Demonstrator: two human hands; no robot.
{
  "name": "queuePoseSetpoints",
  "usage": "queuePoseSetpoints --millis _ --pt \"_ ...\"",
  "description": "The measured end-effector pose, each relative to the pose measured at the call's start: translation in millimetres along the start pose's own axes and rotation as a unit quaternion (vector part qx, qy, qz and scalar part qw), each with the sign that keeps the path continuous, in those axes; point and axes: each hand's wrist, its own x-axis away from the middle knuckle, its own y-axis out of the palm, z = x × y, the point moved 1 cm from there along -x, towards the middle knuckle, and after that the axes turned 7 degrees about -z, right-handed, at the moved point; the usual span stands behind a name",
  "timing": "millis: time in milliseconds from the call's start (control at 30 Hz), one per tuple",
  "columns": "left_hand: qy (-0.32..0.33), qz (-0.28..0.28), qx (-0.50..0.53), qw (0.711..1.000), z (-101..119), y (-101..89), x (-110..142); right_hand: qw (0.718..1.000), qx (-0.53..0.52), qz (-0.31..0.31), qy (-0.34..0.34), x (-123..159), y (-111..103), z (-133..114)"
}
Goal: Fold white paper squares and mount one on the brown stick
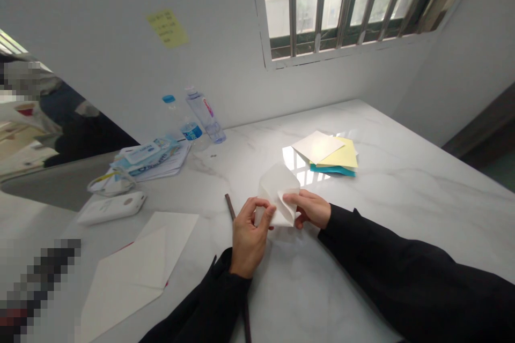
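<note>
Both hands hold the folded white paper [277,178] over the middle of the bench [402,182]: the left hand [250,230] pinches its left side between thumb and fingers, the right hand [316,208] has its fingers closed on the opposite side, seemingly to steady the parted layers. The coloured sheets [340,156] lie stacked beyond, probably kept within reach. The bench is glossy, pale, grey-veined, against a wall [225,80] with a barred window [308,5].

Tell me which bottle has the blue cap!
The left bottle, which also has a blue label. The right bottle has a pale cap and pinkish writing instead.
</note>
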Motion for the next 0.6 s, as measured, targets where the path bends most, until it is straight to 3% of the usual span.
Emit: queuePoseSetpoints --millis 267,433,600 --pt "0.006 0.006 -0.011 1.0 0.4 0.2 -0.4 0.995 0.077 -0.047 -0.029 0.1 -2.4 -3.5" --pt "0.018 0.024 -0.083 0.996 -2.1 -0.4 0.0 0.992 0.096 -0.066 -0.057 -1.3 -1.5 0.4" --pt "0.04 0.041 -0.141 0.988 -1.4 -1.0 -0.4 0.993 0.102 -0.057 -0.028 -0.3 0.7 -1.2"
